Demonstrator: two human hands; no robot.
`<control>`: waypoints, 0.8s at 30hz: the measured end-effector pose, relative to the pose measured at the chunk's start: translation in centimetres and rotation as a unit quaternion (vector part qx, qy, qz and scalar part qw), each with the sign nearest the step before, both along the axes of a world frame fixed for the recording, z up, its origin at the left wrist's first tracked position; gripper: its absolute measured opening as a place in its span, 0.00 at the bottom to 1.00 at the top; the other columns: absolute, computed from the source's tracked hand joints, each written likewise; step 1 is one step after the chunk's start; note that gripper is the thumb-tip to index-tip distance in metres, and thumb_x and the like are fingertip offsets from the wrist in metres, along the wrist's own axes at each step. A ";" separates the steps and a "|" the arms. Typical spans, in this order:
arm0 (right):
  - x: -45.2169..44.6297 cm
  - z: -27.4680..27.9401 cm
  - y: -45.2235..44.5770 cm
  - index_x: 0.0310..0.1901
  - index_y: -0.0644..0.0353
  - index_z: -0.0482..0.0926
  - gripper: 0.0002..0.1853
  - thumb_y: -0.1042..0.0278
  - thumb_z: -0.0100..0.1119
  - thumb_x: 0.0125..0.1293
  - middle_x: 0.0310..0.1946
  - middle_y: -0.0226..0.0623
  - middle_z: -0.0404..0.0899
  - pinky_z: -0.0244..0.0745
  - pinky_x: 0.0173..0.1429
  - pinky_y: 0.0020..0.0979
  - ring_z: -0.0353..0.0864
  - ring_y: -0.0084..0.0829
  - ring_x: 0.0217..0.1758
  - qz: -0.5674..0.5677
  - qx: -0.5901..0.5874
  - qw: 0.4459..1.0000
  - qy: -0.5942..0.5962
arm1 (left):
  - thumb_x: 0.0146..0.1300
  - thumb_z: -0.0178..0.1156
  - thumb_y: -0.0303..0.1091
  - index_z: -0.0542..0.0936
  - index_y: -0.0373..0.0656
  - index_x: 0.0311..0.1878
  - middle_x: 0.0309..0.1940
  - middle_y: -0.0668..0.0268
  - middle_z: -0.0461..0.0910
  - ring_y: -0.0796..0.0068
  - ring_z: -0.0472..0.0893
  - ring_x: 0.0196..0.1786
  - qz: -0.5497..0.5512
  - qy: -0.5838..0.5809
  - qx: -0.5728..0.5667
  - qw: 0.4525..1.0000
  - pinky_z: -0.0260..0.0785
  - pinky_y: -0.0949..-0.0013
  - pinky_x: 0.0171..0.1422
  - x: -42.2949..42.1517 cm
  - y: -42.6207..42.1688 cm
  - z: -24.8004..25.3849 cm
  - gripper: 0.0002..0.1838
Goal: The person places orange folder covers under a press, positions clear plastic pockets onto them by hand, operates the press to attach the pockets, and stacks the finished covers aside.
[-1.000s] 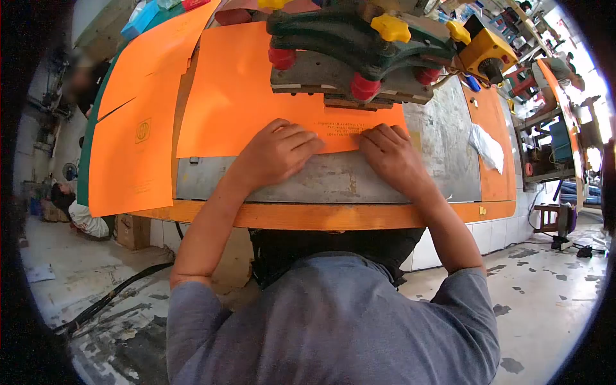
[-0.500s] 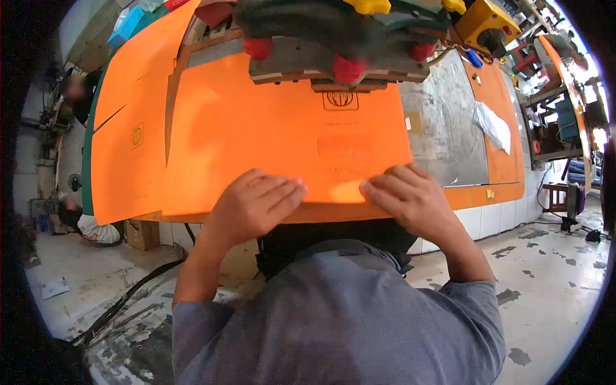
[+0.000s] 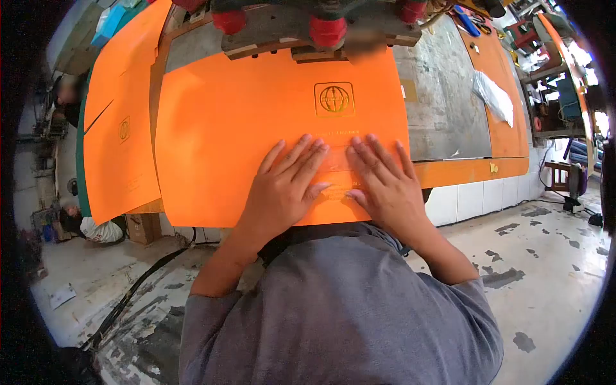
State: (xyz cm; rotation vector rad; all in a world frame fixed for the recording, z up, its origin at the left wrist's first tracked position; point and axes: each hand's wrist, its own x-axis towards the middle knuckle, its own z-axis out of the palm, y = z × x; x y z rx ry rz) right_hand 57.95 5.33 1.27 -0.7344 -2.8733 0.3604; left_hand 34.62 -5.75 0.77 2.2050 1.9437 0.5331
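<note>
A large orange sheet (image 3: 212, 141) printed with a globe emblem and small lettering lies in front of me, its near edge at the table's front. My left hand (image 3: 285, 179) rests flat on it, left of the lettering, fingers pointing away from me. On the other side of the lettering, my right hand (image 3: 383, 176) also lies flat with its fingers spread. Neither hand grasps anything. Part of the print is hidden under the fingers. Beyond the sheet's far edge stands a dark machine head (image 3: 276, 38) with red knobs.
A stack of orange sheets (image 3: 122, 167) lies at the left. To the right are a grey metal plate (image 3: 436, 96), a crumpled white plastic bag (image 3: 493, 96) and a blue-handled tool (image 3: 467, 24). The table's orange front edge (image 3: 462, 172) runs along the near side.
The printed sheet has come toward me, uncovering the whole globe emblem. My hands have gone from gripping its near edge to lying flat on its surface. The camera view has shifted slightly.
</note>
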 end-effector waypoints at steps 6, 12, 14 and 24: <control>2.3 0.3 1.1 0.80 0.54 0.74 0.40 0.44 0.68 0.71 0.85 0.33 0.67 0.42 0.93 0.56 0.56 0.39 0.92 -0.068 0.023 0.997 -0.010 | 0.79 0.64 0.47 0.75 0.43 0.80 0.78 0.58 0.77 0.58 0.72 0.83 0.009 0.011 0.009 1.000 0.58 0.43 0.88 -2.2 -1.8 -0.4 0.32; 2.2 0.3 1.6 0.78 0.57 0.76 0.39 0.43 0.69 0.72 0.85 0.36 0.68 0.42 0.93 0.58 0.54 0.41 0.93 -0.081 -0.001 0.997 0.009 | 0.77 0.66 0.47 0.76 0.42 0.78 0.79 0.56 0.76 0.55 0.71 0.83 0.031 -0.020 0.036 0.999 0.59 0.44 0.87 -2.2 -1.6 -0.7 0.32; 2.3 0.3 1.9 0.79 0.57 0.75 0.39 0.43 0.69 0.72 0.85 0.37 0.67 0.43 0.93 0.57 0.54 0.42 0.93 -0.082 0.006 0.997 0.007 | 0.77 0.66 0.48 0.77 0.42 0.77 0.79 0.55 0.75 0.53 0.70 0.84 0.046 -0.032 0.038 0.998 0.59 0.44 0.87 -2.2 -1.6 -0.7 0.32; 2.4 -0.3 2.0 0.79 0.59 0.74 0.41 0.44 0.70 0.71 0.85 0.38 0.67 0.44 0.93 0.58 0.54 0.42 0.92 -0.084 0.007 0.996 0.013 | 0.75 0.68 0.48 0.89 0.46 0.63 0.79 0.54 0.75 0.51 0.68 0.85 -0.011 -0.034 0.052 0.998 0.56 0.42 0.89 -2.6 -1.6 -0.9 0.21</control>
